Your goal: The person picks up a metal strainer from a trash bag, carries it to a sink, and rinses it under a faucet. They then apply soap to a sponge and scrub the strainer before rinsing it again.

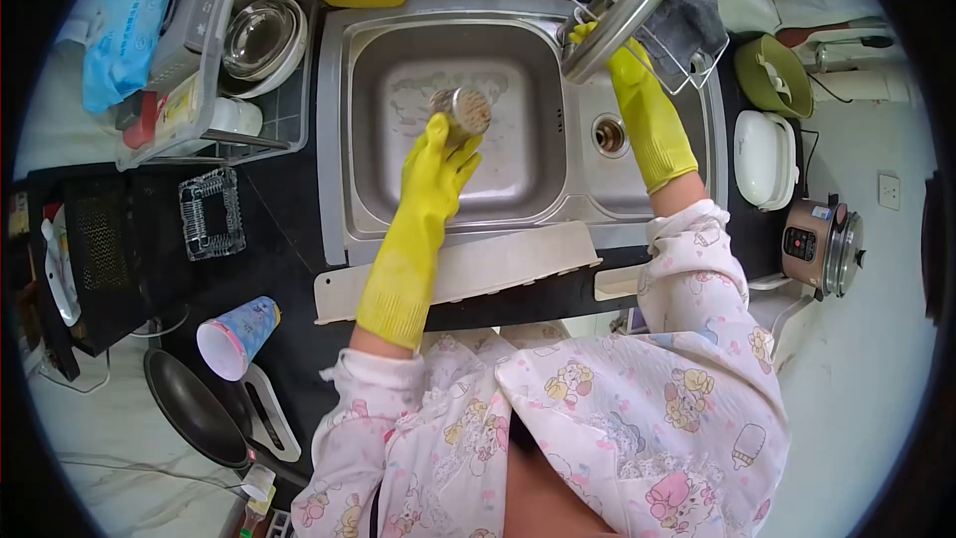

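My left hand (438, 164), in a yellow rubber glove, is closed around a short metal cylinder (460, 112) above the large sink basin (363, 139). The cylinder is tilted, and its round end, dotted with brownish spots or holes, faces up. At the steel faucet (629, 10), my right hand (625, 62), gloved alike, reaches behind the spout. Yellow fingertips show on the spout's far left side, so the fingers appear wrapped around the faucet; the spout hides part of them. Wet patches mark the basin floor. No running water can be made out.
A wire rack (687, 75) with a grey cloth (687, 25) hangs beside the faucet. Left stands a dish rack (289, 134) with bowls. A cream splash guard (468, 269) lines the sink front. A patterned cup (239, 339) lies near a frying pan (194, 408); a rice cooker (819, 247) sits right.
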Motion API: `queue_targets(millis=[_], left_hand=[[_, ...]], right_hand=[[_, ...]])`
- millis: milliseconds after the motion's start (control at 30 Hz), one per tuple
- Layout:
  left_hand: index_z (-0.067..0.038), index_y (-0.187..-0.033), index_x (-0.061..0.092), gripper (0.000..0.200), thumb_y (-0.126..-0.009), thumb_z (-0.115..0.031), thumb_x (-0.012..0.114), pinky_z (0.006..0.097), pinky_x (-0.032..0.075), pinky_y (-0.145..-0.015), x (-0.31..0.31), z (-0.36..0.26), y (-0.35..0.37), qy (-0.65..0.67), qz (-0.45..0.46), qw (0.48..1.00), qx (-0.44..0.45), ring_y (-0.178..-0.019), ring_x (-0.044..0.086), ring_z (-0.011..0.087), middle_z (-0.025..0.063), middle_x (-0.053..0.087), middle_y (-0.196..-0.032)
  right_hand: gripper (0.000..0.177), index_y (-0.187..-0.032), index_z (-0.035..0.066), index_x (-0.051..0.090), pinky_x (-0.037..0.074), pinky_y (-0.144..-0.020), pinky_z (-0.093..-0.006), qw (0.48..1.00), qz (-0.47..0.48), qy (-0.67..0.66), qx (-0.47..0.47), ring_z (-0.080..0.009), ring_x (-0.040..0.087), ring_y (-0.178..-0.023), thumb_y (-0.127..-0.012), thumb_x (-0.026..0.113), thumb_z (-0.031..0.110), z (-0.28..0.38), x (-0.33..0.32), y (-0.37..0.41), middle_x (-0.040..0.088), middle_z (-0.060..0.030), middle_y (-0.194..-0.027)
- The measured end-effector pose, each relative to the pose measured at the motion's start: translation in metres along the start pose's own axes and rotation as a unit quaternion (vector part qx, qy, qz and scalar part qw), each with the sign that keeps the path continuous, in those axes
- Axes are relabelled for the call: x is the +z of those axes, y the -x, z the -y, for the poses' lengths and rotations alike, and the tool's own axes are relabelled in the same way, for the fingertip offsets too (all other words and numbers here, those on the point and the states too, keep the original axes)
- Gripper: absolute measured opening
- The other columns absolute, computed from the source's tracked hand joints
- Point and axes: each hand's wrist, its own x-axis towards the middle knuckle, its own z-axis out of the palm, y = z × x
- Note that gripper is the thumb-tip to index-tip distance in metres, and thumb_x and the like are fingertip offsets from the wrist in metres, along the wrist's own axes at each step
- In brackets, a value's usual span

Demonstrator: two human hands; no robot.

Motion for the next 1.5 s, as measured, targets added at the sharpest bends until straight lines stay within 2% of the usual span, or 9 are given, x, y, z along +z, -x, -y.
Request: queue_targets(millis=[333,433,500,833,900,1133,1267,1367,1500], left_hand=[[-0.008,-0.105,0.063,0.024,-0.093,-0.024,0.05,0.0382,0.048,-0.079,0.011,0.058,-0.061,-0.144,-0.058,0.987,-0.033,-0.088,0.063,0.0214,0.006,0.066,-0.096],[-0.005,-0.108,0.062,0.027,-0.089,-0.021,0.052,0.0359,0.045,-0.076,0.01,0.055,-0.04,-0.441,-0.079,0.887,0.111,-0.085,0.061,0.0268,0.0149,0.066,-0.095],[-0.005,-0.108,0.062,0.027,-0.089,-0.022,0.052,0.0355,0.045,-0.077,0.008,0.053,-0.034,-0.462,-0.086,0.867,0.165,-0.086,0.06,0.0271,0.0152,0.066,-0.095],[-0.006,-0.106,0.062,0.035,-0.09,-0.037,0.056,0.0309,0.044,-0.081,-0.005,0.048,-0.053,-0.368,-0.129,0.908,0.155,-0.094,0.056,0.0182,0.0082,0.063,-0.103],[-0.006,-0.102,0.063,0.027,-0.085,-0.027,0.061,0.0367,0.046,-0.084,-0.008,0.06,-0.061,-0.6,-0.153,0.584,0.525,-0.098,0.057,0.0273,0.0123,0.062,-0.107],[-0.007,-0.105,0.062,0.03,-0.077,-0.018,0.061,0.0437,0.045,-0.085,0.028,0.057,-0.04,-0.711,0.057,0.566,0.413,-0.097,0.056,0.0349,0.0143,0.062,-0.104],[-0.005,-0.113,0.058,0.037,-0.079,-0.02,0.061,0.0408,0.047,-0.081,0.012,0.057,-0.055,-0.701,0.043,0.628,0.336,-0.092,0.059,0.0296,0.0125,0.063,-0.097],[0.002,-0.114,0.055,0.039,-0.09,-0.029,0.056,0.0299,0.048,-0.078,-0.006,0.043,-0.064,-0.319,0.075,0.942,0.074,-0.084,0.059,0.0151,0.0068,0.062,-0.097],[0.0,-0.115,0.055,0.034,-0.094,-0.027,0.052,0.03,0.049,-0.081,-0.016,0.038,-0.067,-0.172,0.057,0.982,0.046,-0.084,0.061,0.0162,0.0088,0.062,-0.098]], right_hand=[[0.049,-0.125,0.003,0.053,0.046,-0.091,-0.0359,0.951,-0.034,0.245,-0.185,-0.0289,0.06,-0.104,-0.09,0.054,0.037,0.022,0.136,0.099,0.062,-0.0195,-0.113],[0.051,-0.12,0.001,0.054,0.047,-0.091,-0.0405,0.985,0.002,0.172,-0.005,-0.0308,0.061,-0.1,-0.091,0.051,0.043,0.028,0.15,0.096,0.063,-0.0178,-0.108],[0.055,-0.113,-0.001,0.055,0.053,-0.071,-0.0394,0.839,0.151,-0.373,0.367,-0.0291,0.065,-0.087,-0.091,0.046,0.049,-0.017,0.158,0.068,0.062,-0.02,-0.104],[0.052,-0.123,0.005,0.048,0.05,-0.075,-0.0284,0.958,0.084,-0.157,0.226,-0.0172,0.06,-0.079,-0.093,0.047,0.047,0.044,0.153,0.126,0.061,-0.0097,-0.1],[0.049,-0.121,0.004,0.05,0.05,-0.074,-0.0286,0.931,0.039,-0.292,0.215,-0.0174,0.061,-0.076,-0.093,0.05,0.044,0.021,0.153,0.118,0.061,-0.0105,-0.095],[0.042,-0.112,0.002,0.057,0.052,-0.063,-0.0313,0.875,0.018,-0.328,0.356,-0.0238,0.064,-0.086,-0.095,0.047,0.039,-0.032,0.134,0.113,0.064,-0.0141,-0.094],[0.044,-0.113,0.002,0.057,0.053,-0.068,-0.0341,0.793,0.019,-0.434,0.427,-0.0263,0.065,-0.09,-0.096,0.044,0.041,0.018,0.125,0.132,0.065,-0.0171,-0.099],[0.046,-0.115,0.004,0.057,0.05,-0.077,-0.0337,0.883,0.132,-0.304,0.333,-0.0223,0.063,-0.096,-0.096,0.045,0.044,0.03,0.105,0.133,0.063,-0.0133,-0.103],[0.049,-0.122,0.002,0.051,0.048,-0.087,-0.0341,0.927,0.076,-0.227,0.288,-0.0229,0.062,-0.094,-0.094,0.048,0.042,0.007,0.11,0.126,0.061,-0.0144,-0.11]])
